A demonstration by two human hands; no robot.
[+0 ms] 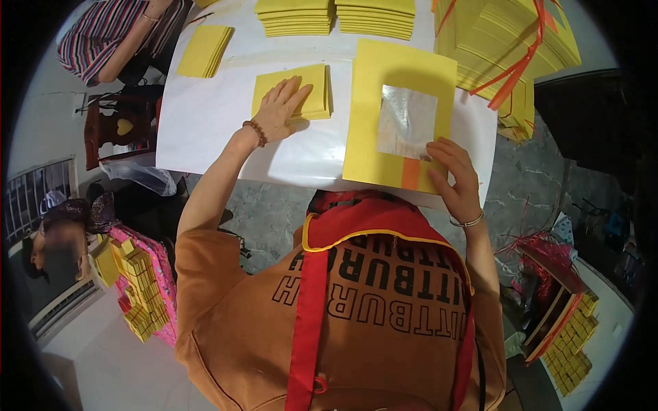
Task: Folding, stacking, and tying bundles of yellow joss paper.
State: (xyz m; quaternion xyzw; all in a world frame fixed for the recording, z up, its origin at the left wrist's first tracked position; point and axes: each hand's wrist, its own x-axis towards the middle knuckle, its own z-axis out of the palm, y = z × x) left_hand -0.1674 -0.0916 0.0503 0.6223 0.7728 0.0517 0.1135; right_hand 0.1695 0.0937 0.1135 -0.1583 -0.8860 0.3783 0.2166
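Observation:
My left hand [279, 108] lies flat, fingers spread, on a small stack of folded yellow paper [310, 88] on the white table [205, 123]. A bead bracelet circles that wrist. My right hand [455, 179] pinches the lower right corner of a large yellow sheet [370, 103] that carries a silver foil square [407, 121] and an orange strip [410, 174]. The sheet lies on a flat stack in front of me. A thin bangle sits on the right wrist.
More folded yellow stacks [204, 50] [295, 16] [375, 18] line the table's far side. A tall pile of yellow sheets tied with red string [510, 41] stands at the right. A person in a striped top [110, 34] sits far left; another person [58, 240] sits low left beside bundles [140, 288].

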